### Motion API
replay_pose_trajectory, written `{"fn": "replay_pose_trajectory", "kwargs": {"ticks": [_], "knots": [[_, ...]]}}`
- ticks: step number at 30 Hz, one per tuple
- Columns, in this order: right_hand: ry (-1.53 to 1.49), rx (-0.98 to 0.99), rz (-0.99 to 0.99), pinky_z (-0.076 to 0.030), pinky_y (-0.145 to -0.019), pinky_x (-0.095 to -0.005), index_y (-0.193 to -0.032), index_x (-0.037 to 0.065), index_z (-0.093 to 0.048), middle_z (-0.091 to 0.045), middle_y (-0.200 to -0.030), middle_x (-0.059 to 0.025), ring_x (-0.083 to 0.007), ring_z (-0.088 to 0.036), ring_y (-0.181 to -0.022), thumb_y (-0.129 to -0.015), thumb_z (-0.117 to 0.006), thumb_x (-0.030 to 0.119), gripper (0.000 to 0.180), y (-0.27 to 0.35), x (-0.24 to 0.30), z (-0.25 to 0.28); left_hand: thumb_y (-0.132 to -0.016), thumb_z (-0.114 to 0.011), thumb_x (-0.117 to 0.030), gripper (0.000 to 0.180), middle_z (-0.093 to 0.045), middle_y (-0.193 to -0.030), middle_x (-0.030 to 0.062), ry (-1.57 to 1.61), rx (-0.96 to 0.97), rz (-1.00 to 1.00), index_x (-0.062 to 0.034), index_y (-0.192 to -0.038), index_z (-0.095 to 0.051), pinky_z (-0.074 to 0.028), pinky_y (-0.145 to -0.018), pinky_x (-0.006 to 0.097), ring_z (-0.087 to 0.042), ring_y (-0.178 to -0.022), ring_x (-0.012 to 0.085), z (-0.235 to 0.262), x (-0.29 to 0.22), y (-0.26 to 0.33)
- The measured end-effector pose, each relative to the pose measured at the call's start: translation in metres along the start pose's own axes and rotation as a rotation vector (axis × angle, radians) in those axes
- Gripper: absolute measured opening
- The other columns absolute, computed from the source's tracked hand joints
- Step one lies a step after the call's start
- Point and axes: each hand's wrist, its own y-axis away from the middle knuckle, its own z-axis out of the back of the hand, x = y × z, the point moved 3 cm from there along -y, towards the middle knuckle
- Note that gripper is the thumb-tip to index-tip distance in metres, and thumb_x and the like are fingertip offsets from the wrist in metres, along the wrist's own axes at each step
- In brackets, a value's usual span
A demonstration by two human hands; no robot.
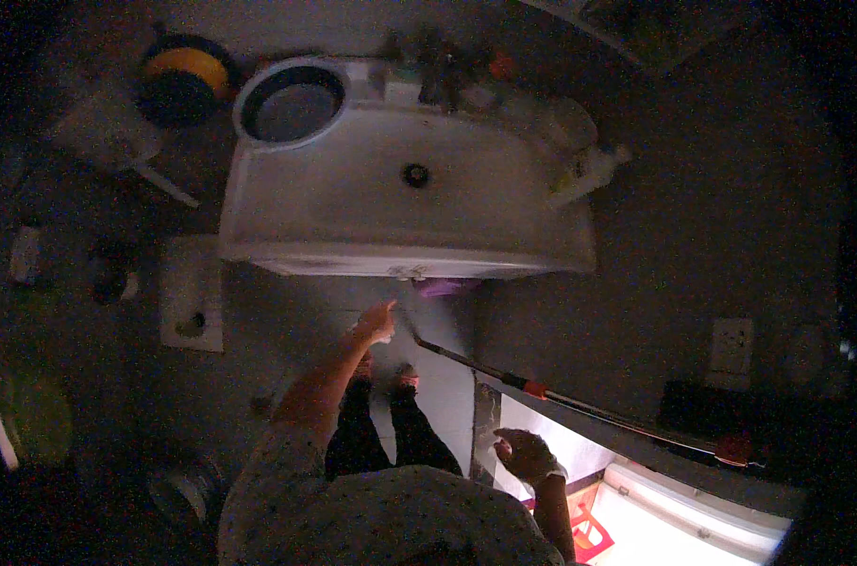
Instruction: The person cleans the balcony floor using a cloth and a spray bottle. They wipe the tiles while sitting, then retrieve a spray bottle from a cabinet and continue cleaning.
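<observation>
In the dim light, my left hand (378, 324) reaches forward below the front edge of the white sink (485, 222). A finger points toward the sink; nothing can be made out in the hand, and it looks loosely open. My right hand (526, 455) hovers at lower right, beside the lit doorway, fingers curved and apart with nothing in them. Between the hands and the wall slants a long pole (476, 362) with orange-red parts; neither hand touches it. Something purple (447, 286) shows under the sink's front edge.
A round basin (292, 104) rests on the sink's back left corner. Bottles and small items (447, 80) crowd the back rim; a pale bottle (589, 176) leans at right. On the left are a dark-and-yellow round container (188, 75) and a pale panel (192, 292).
</observation>
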Motion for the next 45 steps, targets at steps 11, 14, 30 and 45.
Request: {"fn": "replay_pose_trajectory", "kwargs": {"ticks": [11,14,30,45], "knots": [[-0.094,0.162,-0.254,-0.051,-0.078,-0.0382,-0.104,0.006,-0.063,-0.065,-0.097,-0.0168,-0.032,-0.064,-0.087,-0.083,-0.056,0.022,0.027,0.032,0.005,-0.029,-0.068,-0.057,0.005,0.07,-0.052,-0.125,0.0155,0.042,0.024,0.177,-0.0097,-0.133,-0.039,-0.045,-0.089,0.041,-0.052,-0.111,0.0347,0.064,-0.023,-0.047],[-0.081,0.142,-0.219,-0.051,-0.077,-0.0384,-0.104,0.007,-0.062,-0.065,-0.096,-0.0168,-0.0324,-0.063,-0.087,-0.084,-0.056,0.023,0.027,0.038,0.002,-0.031,-0.067,-0.058,0.006,0.065,-0.051,-0.126,0.0151,0.157,0.038,0.111,-0.0083,-0.13,-0.043,-0.045,-0.089,0.04,-0.052,-0.112,0.0332,0.071,-0.042,-0.031],[0.198,0.334,0.266,-0.048,-0.079,-0.0413,-0.113,0.011,-0.057,-0.062,-0.101,-0.0171,-0.0325,-0.06,-0.09,-0.088,-0.051,0.026,0.031,0.026,-0.012,-0.04,-0.085,-0.055,-0.021,0.022,-0.061,-0.097,0.0127,0.11,-0.458,-0.089,-0.0093,-0.103,-0.059,-0.049,-0.071,0.042,-0.061,-0.086,0.0325,-0.067,-0.096,0.236],[-0.429,0.315,0.062,-0.047,-0.078,-0.0356,-0.113,0.008,-0.055,-0.059,-0.103,-0.0072,-0.0225,-0.056,-0.09,-0.09,-0.052,0.032,0.034,-0.142,0.027,-0.082,-0.092,-0.046,-0.021,0.029,-0.06,-0.111,0.0141,0.623,-0.565,0.418,-0.0062,-0.115,-0.055,-0.046,-0.085,0.037,-0.059,-0.098,0.0266,0.035,-0.043,0.505]]}}
